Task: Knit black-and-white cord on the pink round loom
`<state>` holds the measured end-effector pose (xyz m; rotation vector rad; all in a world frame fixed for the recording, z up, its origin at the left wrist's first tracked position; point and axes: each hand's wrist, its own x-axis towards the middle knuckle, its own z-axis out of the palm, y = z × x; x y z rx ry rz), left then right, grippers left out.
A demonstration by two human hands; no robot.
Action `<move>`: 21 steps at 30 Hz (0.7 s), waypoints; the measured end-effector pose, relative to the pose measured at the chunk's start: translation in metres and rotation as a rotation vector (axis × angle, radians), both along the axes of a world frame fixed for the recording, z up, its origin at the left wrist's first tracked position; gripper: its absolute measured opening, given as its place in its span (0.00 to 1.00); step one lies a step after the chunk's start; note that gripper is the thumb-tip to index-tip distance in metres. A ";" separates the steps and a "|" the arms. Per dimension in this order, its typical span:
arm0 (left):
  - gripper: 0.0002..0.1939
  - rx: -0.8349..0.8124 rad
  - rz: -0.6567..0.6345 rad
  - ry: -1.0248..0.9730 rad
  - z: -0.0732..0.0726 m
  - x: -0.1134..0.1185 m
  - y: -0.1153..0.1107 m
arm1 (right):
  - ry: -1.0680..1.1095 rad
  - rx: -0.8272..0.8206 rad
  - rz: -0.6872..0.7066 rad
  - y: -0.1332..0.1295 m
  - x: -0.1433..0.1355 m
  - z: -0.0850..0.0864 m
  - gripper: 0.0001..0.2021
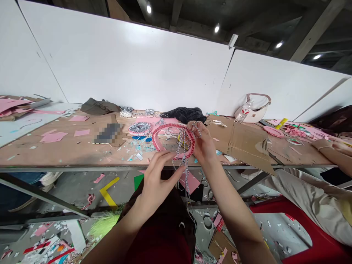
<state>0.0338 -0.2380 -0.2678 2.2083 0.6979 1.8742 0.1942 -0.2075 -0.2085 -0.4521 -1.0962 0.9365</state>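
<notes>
A pink ring (156,136) with a ridged edge is held up above the table's front edge. Black-and-white cord (180,145) crosses its right part, and long strands hang down below. At the ring's right side my right hand (202,141) is closed, its fingers pinching a loop of the cord near the rim. My left hand (161,176) is at the lower edge of the ring, thumb and fingers spread apart, the fingertips near the rim and the thumb by the hanging cord. Behind the ring lies a round piece wound with black-and-white cord (139,128).
A blurred phone-like object (108,134), pink paper (54,137) and a dark cap (99,106) lie at left. Black cloth (184,114) is behind. Cardboard (242,141), a bottle (243,113) and a white bag (255,114) are right. Another person's arm (328,151) is far right.
</notes>
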 end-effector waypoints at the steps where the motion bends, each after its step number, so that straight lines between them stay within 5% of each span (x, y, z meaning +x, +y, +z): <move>1: 0.19 -0.049 -0.053 0.028 0.002 0.004 0.000 | -0.003 0.007 -0.003 0.000 -0.002 0.002 0.17; 10: 0.04 -0.269 -0.195 0.003 0.003 0.009 0.015 | -0.086 0.054 -0.167 0.010 -0.001 0.010 0.18; 15: 0.06 -0.512 -0.504 -0.278 -0.003 0.000 0.020 | 0.004 0.051 -0.207 0.018 0.013 0.009 0.15; 21: 0.07 -0.557 -0.614 -0.459 -0.006 -0.009 0.017 | 0.045 -0.002 -0.243 0.021 0.030 0.009 0.16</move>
